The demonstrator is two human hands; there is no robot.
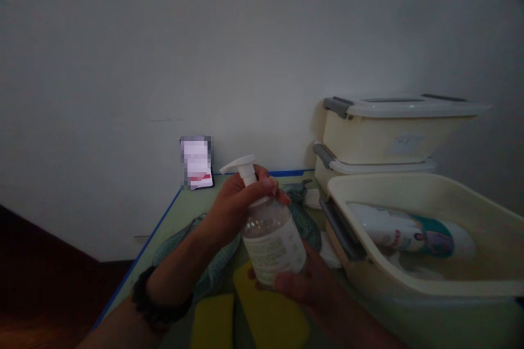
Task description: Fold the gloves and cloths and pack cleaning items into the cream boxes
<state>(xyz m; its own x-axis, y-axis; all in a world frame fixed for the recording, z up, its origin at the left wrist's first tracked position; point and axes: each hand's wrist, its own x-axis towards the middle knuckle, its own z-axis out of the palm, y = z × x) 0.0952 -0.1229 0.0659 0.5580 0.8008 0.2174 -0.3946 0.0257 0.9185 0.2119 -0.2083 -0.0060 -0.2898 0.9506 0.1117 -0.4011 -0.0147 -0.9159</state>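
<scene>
I hold a clear pump bottle (272,240) with a white pump head and a pale label above the table. My left hand (237,204) is wrapped round the bottle's neck, just under the pump. My right hand (305,281) cups the bottle's base from below, fingers closed on it. The bottle tilts slightly to the left. A dark band sits on my left wrist.
An open cream plastic tub (483,275) at the right holds a white printed tube. Two lidded cream boxes (393,136) are stacked behind it. A teal mesh cloth (305,212), yellow sponges (213,322) and a small standing phone (197,163) lie on the green table by the wall.
</scene>
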